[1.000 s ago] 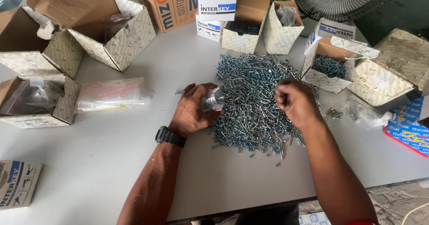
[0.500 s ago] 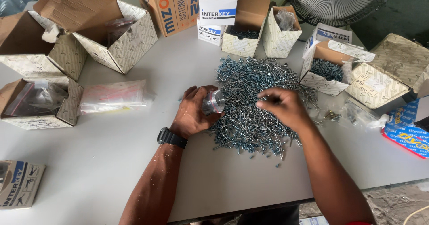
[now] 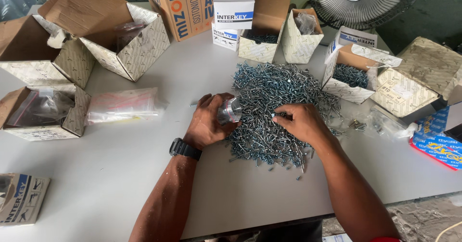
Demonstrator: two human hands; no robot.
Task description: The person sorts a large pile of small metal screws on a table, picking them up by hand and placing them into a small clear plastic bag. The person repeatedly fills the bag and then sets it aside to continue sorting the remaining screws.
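Note:
A large heap of silvery screws lies spread on the grey table. My left hand, with a black watch on its wrist, holds a small clear plastic bag at the heap's left edge. The bag has screws in it. My right hand rests on the heap just right of the bag, fingers pinched together on a few screws.
Open cardboard boxes stand around: two large ones at the back left, one with plastic bags at the left, small ones with screws at the right. A pile of clear bags lies left of my hand. A fan stands behind.
My right hand has moved left across the heap toward the bag in my left hand. The left hand has stayed in place.

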